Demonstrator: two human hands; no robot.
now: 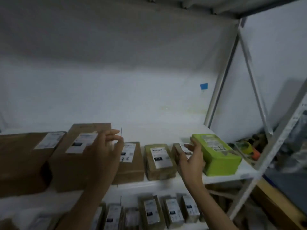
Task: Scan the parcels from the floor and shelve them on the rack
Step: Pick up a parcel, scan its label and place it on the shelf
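- L hand [106,146] is hovering over the parcel row on the rack's middle shelf [166,185]. Fingers are loosely straight & spread, holding nothing.
- It's overlapping the 2nd cardboard box [71,165] & the 3rd brown box [132,166] in view. Can't tell if it's touching either.
- R hand [192,158] is reaching to the green parcel [219,155]. Fingers are nearly straight & lying against its left side, not wrapping round it.
- The green parcel is lying flat at the right end of the row, label up, sitting slightly askew to its neighbours.
- A small brown parcel [177,150] is sitting just left of it, partly hidden behind the R hand.
- An olive-brown parcel [159,163] is lying next in the row, label up.
- A big cardboard box [21,161] is filling the far-left end.
- More labelled parcels [172,211] are standing in a row on the shelf below.
- A white rack upright [270,151] is slanting past on the right, w/ blurred green & orange clutter [249,149] behind it.
- A blue tag [203,86] is sticking to the back wall.
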